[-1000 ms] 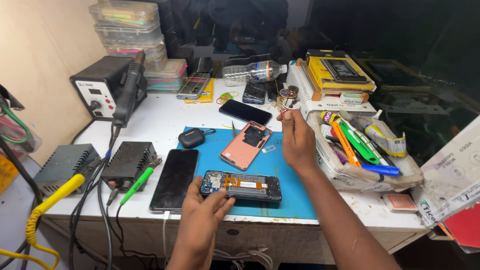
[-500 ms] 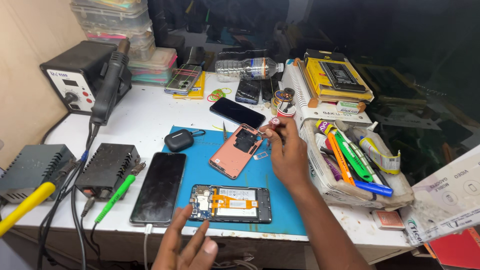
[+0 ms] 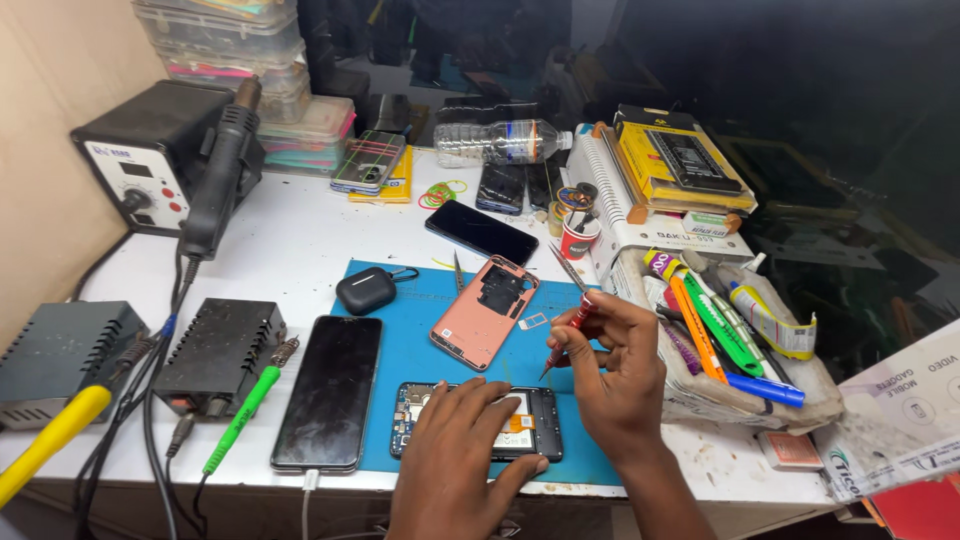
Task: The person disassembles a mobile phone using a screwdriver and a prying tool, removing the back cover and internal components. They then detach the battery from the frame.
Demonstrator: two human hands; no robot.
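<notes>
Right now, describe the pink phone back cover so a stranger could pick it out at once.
Start at the blue work mat in the middle of the white bench. On its upper part, above the opened phone under the left hand, lies the back cover, tilted. It alone is salmon pink, with a dark camera cutout near its top; the phones around it are black.

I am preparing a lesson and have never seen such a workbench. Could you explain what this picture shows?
The view comes from a camera worn on a person's head, looking down at their bare hands. The left hand presses on an opened black phone with its insides showing, lying on a blue work mat. The right hand holds a thin red-handled screwdriver. Nearby lie a pink phone back cover, a black phone screen and a small dark earbud case.
</notes>
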